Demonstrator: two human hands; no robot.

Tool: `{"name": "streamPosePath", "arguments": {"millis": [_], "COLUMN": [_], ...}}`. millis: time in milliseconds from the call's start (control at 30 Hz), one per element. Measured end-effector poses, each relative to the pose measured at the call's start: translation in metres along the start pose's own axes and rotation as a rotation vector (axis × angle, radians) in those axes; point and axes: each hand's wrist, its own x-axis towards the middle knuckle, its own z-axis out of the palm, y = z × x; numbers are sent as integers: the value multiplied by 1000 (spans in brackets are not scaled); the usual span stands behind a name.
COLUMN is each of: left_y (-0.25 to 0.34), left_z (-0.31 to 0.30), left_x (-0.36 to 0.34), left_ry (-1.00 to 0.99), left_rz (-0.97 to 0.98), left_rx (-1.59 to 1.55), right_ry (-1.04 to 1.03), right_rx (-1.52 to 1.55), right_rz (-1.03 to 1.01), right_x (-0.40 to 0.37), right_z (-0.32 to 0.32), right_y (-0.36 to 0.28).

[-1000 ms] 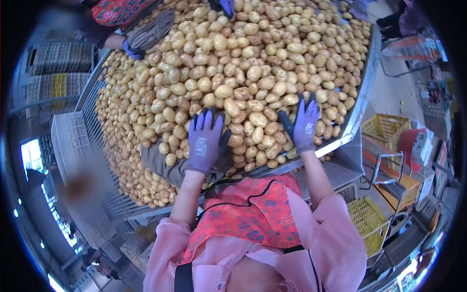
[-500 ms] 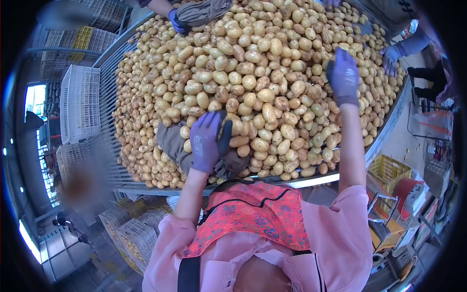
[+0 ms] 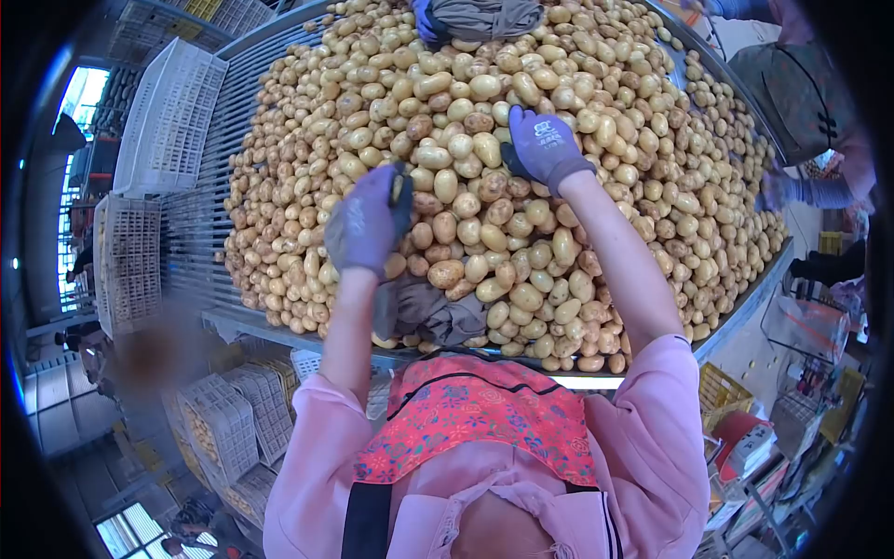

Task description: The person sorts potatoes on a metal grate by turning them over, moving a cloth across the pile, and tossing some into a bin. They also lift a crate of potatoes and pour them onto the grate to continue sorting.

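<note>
Potato pile (image 3: 495,239) is spread over the slatted table (image 3: 200,240), right in front of you, running up to the near edge by your red flowered apron (image 3: 484,415). Your left hand (image 3: 365,222), purple-gloved, is over the left-hand part of the pile, toward its near side, fingers curled in toward the thumb; a yellowish patch shows between them, but can't tell if that's a potato in your grip. Your right hand (image 3: 543,147), same glove, is farther up the pile, around its middle, back of the hand up, fingers bent down onto potatoes; fingertips partly hidden, so can't tell if you've grasped one. Your two hands are apart, potatoes between them. Grey cloth (image 3: 433,312) lies bunched at the pile's near edge, just below your left hand. Second grey cloth (image 3: 489,17) is at the pile's far side, with another person's gloved hand (image 3: 427,23) touching its left end. One more person's sleeve (image 3: 821,193) reaches in at the pile's right edge. White crate (image 3: 172,121) is left of the pile, grey crate (image 3: 130,265) nearer you on that side; yellow crate (image 3: 723,396) is off the pile's near right corner.
</note>
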Motion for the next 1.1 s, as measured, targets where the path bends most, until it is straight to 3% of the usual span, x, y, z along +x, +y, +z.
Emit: {"name": "streamPosePath", "arguments": {"millis": [133, 200, 267, 367, 433, 533, 567, 600, 633, 700, 767, 833, 867, 900, 967, 1000, 1033, 1100], "left_y": [-74, -70, -65, -81, -62, -27, -14, 0, 13, 37, 43, 51, 56, 63, 81, 92, 105, 127], "left_z": [39, 40, 35, 48, 30, 10, 13, 14, 10, -3, 6, 9, 10, 13, 26, 30, 36, 44], "left_x": [44, 56, 67, 60, 48, 26, 18, 9, 2, -4, -10, -16, -17, -21, -34, -41, -49, -66], "left_ry": [-162, -245, -471, -334, -306, -149, -56, 38, 27, -169, -210, -231, -239, -252, -50, -97, -160, -304], "left_rz": [12, 17, -112, -70, -74, -7, -16, -33, -31, -339, -332, -116, -275, -266, -99, 9, 52, 514], "left_rx": [206, 234, 260, 228, 178, -23, -364, -705, -715, -1098, -1215, -1226, -1325, -1324, -1058, -962, -998, -569], "right_ry": [21, -53, 26, 260, 339, 410, 411, 403, 393, 369, 262, 294, 212, 126, 21, -49, -38, 322], "right_rx": [18, 41, 97, 180, 497, 748, 740, 984, 1228, 1318, 1729, 1937, 2166, 2392, 2539, 2471, 2507, 1967], "right_rz": [27, 79, 70, 120, 65, 61, 75, 108, 140, 157, 350, 520, 579, 636, 486, 485, 237, 282], "right_x": [-7, -5, -7, -19, -30, -51, -57, -62, -68, -80, -92, -102, -110, -116, -139, -151, -173, -219], "right_z": [5, 6, 10, 11, -1, -21, -20, -19, -18, -26, -32, -25, -14, -8, 4, 20, 4, 12], "right_y": [0, 3, 7, 2, 1, -13, -16, -18, -21, -27, -33, -31, -24, -20, -33, -42, -54, -58]}}
